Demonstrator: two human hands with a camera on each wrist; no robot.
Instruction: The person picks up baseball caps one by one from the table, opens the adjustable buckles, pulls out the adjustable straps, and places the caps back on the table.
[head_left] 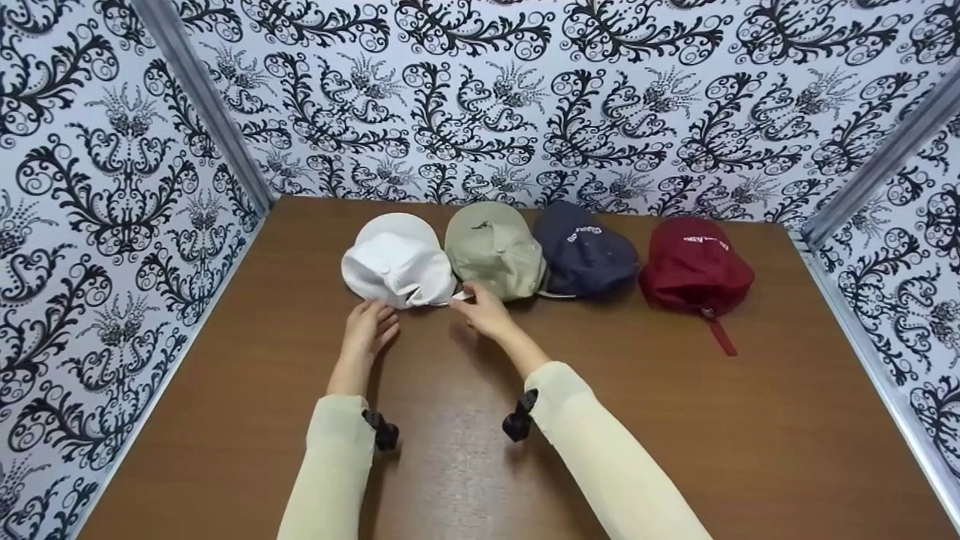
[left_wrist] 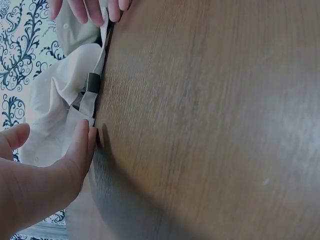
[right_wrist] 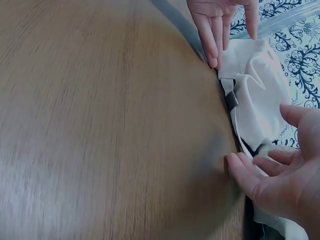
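A white cap (head_left: pixel 397 262) lies on the brown table at the left end of a row of caps. My left hand (head_left: pixel 367 330) is at its near left edge, fingertips touching the cloth by the table. In the left wrist view, the thumb of that hand stands apart from its extended fingers. The white cap's strap (right_wrist: pixel 237 122) with a dark buckle (right_wrist: pixel 231 100) runs along the table toward my right hand (head_left: pixel 486 311). Extended fingers of the right hand touch the strap's end, the thumb held away, just in front of the olive-beige cap (head_left: pixel 495 247).
Right of the beige cap, a navy cap (head_left: pixel 589 259) sits close against it. Farther right is a dark red cap (head_left: pixel 694 266), its strap (head_left: pixel 721 336) hanging toward the front. Patterned walls (head_left: pixel 487 97) with metal edging enclose the table (head_left: pixel 675 420) at the back and sides.
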